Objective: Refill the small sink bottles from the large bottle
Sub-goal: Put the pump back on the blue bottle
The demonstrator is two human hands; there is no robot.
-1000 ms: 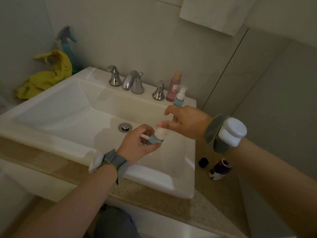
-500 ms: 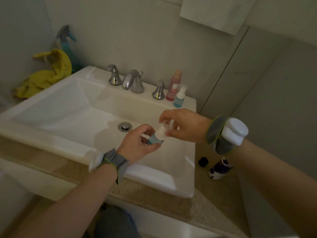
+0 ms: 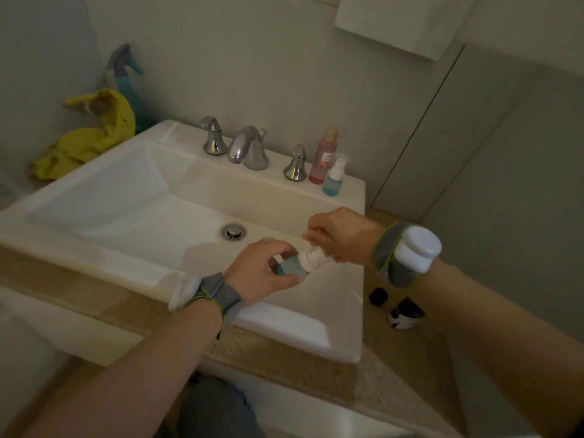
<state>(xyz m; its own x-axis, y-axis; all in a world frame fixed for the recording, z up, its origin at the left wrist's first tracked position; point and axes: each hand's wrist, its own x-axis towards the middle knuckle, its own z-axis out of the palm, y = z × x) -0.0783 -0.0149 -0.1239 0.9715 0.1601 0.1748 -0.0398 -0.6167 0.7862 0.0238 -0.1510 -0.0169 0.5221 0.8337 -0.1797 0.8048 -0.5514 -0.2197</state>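
Note:
Over the right side of the white sink point(image 3: 132, 197), my left hand point(image 3: 264, 268) grips a small bottle of blue liquid point(image 3: 292, 267), tilted to the right. My right hand point(image 3: 343, 235) pinches the bottle's white pump top point(image 3: 313, 257). A second small blue bottle point(image 3: 334, 180) with a clear cap and a taller pink bottle point(image 3: 323, 156) stand on the sink's back right corner. A dark bottle with a white base point(image 3: 404, 312) stands on the counter right of the sink, a black cap point(image 3: 378, 296) beside it.
A chrome faucet point(image 3: 248, 148) with two handles sits at the back of the sink. A yellow cloth point(image 3: 91, 134) and a teal spray bottle point(image 3: 126, 77) lie at the far left. The speckled counter point(image 3: 316, 374) runs along the front. A wall is close on the right.
My right hand has come down from above the bottle and closed its fingers on the pump top. My left hand has kept the bottle in about the same place.

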